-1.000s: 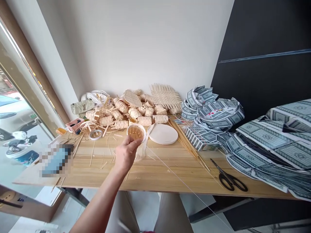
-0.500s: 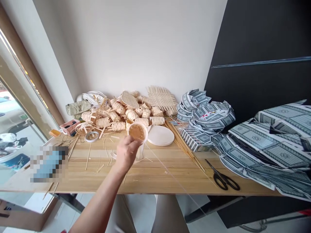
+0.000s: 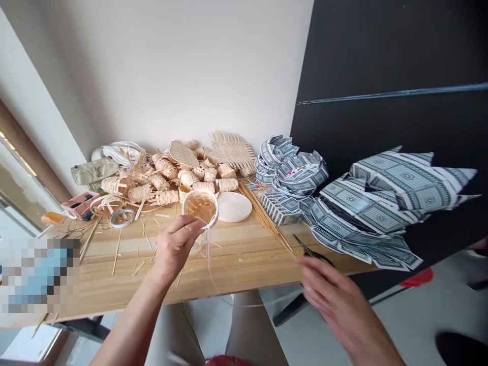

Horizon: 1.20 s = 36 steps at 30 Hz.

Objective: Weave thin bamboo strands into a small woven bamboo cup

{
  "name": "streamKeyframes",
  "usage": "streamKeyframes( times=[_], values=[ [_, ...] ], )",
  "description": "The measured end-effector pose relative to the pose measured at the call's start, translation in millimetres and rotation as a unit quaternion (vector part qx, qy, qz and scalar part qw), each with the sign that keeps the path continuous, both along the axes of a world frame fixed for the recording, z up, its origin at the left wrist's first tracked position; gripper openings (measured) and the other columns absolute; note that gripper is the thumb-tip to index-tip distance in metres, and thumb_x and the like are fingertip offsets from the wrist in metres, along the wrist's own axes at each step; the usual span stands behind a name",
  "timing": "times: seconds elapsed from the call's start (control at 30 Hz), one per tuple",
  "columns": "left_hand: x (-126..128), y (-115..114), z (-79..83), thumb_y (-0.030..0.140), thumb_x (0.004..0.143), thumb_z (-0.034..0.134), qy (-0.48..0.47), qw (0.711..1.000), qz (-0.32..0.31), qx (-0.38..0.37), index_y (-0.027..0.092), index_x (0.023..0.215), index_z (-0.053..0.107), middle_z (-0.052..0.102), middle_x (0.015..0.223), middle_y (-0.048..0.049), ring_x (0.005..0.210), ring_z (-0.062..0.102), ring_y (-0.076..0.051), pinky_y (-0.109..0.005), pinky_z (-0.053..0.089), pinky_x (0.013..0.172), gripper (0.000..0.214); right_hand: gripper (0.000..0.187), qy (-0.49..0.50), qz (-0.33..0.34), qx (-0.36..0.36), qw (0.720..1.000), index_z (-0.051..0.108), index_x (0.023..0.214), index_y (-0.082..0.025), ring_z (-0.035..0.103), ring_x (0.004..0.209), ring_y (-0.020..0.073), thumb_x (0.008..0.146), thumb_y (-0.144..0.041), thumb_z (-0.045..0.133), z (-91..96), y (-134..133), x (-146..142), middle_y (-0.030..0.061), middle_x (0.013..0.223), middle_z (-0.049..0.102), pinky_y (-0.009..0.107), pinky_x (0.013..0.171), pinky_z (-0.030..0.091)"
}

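My left hand pinches the near rim of a small woven basket, whose open mouth faces me. White binding runs around that rim. From it a pale thread hangs past the table's front edge, then trails toward my right hand. That hand is smeared by motion; its fingers look pressed together where the thread leads, and a needle cannot be made out. Just behind it lie black-handled scissors, partly covered by the fingers.
Behind the basket are a heap of woven cylinders, a white round lid and a tape roll. Long thin sticks lie right of the lid. Folded-card structures crowd the right side. A blurred-out blue object is at left.
My right hand has come into view at the right, near the scissors. My left hand has turned the basket's mouth more toward me. The whole view has shifted rightward.
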State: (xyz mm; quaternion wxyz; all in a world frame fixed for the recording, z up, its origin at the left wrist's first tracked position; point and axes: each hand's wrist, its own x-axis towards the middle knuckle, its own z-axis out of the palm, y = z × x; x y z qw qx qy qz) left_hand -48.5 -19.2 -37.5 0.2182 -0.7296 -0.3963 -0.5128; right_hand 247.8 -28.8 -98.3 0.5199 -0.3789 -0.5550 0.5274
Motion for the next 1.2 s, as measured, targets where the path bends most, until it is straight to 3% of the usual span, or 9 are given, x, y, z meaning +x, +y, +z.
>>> streamKeyframes(
  times=[0.13,0.3,0.37,0.47,0.67,0.77,0.87,0.97,1.2],
  values=[
    [6.3,-9.0,4.8,0.018,0.086,0.054,0.060,0.998,-0.006,-0.004,0.016,0.086,0.066,0.067,0.076,-0.0019,0.066,0.064,-0.008,-0.013,0.049,0.059,0.012,0.029,0.088,0.069,-0.083,0.990,0.065,0.088,-0.021,0.017,0.043,0.0042,0.065,-0.036,0.074,58.1,13.8,-83.4,-0.0082,0.054,0.026,0.021,0.041,0.013],
    [7.2,-14.9,4.2,0.017,0.089,0.049,0.112,0.994,-0.006,-0.004,0.017,0.088,0.065,0.067,0.076,-0.0023,0.064,0.062,-0.007,-0.014,0.046,0.054,0.017,0.028,0.049,0.149,-0.049,0.986,0.053,0.069,-0.019,0.018,0.044,0.0050,0.066,-0.043,0.067,66.6,17.5,-120.6,-0.0063,0.056,0.034,0.020,0.040,0.016],
    [5.7,-15.3,3.3,0.018,0.090,0.047,0.118,0.993,-0.012,-0.013,0.016,0.087,0.065,0.066,0.075,-0.0026,0.063,0.062,-0.007,-0.013,0.046,0.054,0.019,0.026,-0.061,0.088,0.057,0.993,0.050,0.062,-0.019,0.023,0.044,0.0071,0.073,-0.041,0.059,65.9,16.6,-114.3,-0.0044,0.055,0.037,0.022,0.041,0.022],
    [3.1,-14.2,2.4,0.020,0.091,0.045,0.123,0.991,-0.038,-0.040,0.016,0.085,0.064,0.065,0.075,-0.0026,0.064,0.062,-0.007,-0.013,0.046,0.055,0.020,0.024,-0.178,-0.052,0.190,0.964,0.048,0.056,-0.020,0.036,0.053,0.0126,0.076,-0.031,0.054,77.6,19.8,-96.8,-0.0008,0.055,0.042,0.025,0.050,0.027],
    [-1.3,-12.5,0.0,0.023,0.091,0.045,0.147,0.980,-0.101,-0.089,0.016,0.085,0.063,0.064,0.076,-0.0026,0.064,0.061,-0.007,-0.015,0.047,0.059,0.020,0.020,-0.275,-0.272,0.361,0.849,0.050,0.056,-0.020,0.034,0.049,0.0104,0.075,-0.022,0.055,112.3,50.1,-72.8,-0.0031,0.050,0.040,0.026,0.052,0.025],
    [-3.0,-13.6,-1.1,0.021,0.091,0.046,0.153,0.974,-0.120,-0.115,0.016,0.087,0.063,0.064,0.076,-0.0026,0.066,0.062,-0.008,-0.016,0.047,0.059,0.018,0.015,-0.200,-0.275,0.310,0.888,0.053,0.059,-0.019,0.032,0.045,0.0083,0.072,-0.024,0.060,116.9,75.7,-69.0,-0.0056,0.048,0.038,0.024,0.048,0.025],
    [-2.9,-15.1,-0.2,0.021,0.091,0.044,0.157,0.972,-0.129,-0.116,0.015,0.088,0.062,0.063,0.077,-0.0034,0.069,0.062,-0.009,-0.016,0.048,0.060,0.019,0.014,-0.114,-0.226,0.247,0.935,0.054,0.058,-0.018,0.033,0.045,0.0074,0.067,-0.023,0.062,114.1,103.7,-70.8,-0.0063,0.048,0.039,0.023,0.047,0.026],
    [-0.9,-16.1,1.3,0.022,0.092,0.042,0.163,0.970,-0.137,-0.116,0.015,0.087,0.061,0.063,0.075,-0.0034,0.067,0.062,-0.009,-0.017,0.048,0.059,0.021,0.013,-0.088,-0.175,0.203,0.959,0.054,0.056,-0.016,0.038,0.047,0.0075,0.062,-0.020,0.065,109.4,124.1,-78.5,-0.0061,0.049,0.044,0.023,0.049,0.030],
    [5.9,-18.4,-4.1,0.021,0.092,0.041,0.176,0.956,-0.184,-0.144,0.014,0.089,0.056,0.060,0.073,-0.0028,0.064,0.057,-0.009,-0.019,0.044,0.057,0.017,0.014,-0.208,-0.188,0.294,0.914,0.055,0.056,-0.016,0.039,0.048,0.0079,0.067,-0.020,0.063,111.3,128.7,-104.7,-0.0064,0.049,0.046,0.023,0.052,0.029]
  ],
)
